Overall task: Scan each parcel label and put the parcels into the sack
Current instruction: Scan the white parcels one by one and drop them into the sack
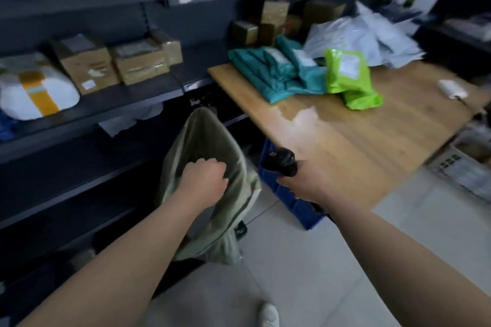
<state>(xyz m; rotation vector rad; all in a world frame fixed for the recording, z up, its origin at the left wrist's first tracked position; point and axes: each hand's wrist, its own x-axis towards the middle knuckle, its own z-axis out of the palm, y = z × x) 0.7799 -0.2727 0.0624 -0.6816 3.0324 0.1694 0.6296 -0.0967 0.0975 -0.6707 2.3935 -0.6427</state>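
Note:
A pale green sack (212,141) hangs open beside the table's near left corner. My left hand (206,178) is over the sack's mouth with its fingers curled; whether it holds anything is hidden. My right hand (305,183) grips a black handheld scanner (283,160) at the table's front edge. On the wooden table (372,135) lie teal parcels (276,71), a bright green parcel (348,77) with a white label, and a heap of white parcels (372,34) behind them.
Dark shelving (106,103) with cardboard boxes (140,61) and a white-and-orange bag (34,87) runs along the left. A blue crate (289,202) stands under the table. A small white object (451,89) lies at the table's right. Pale tiled floor below.

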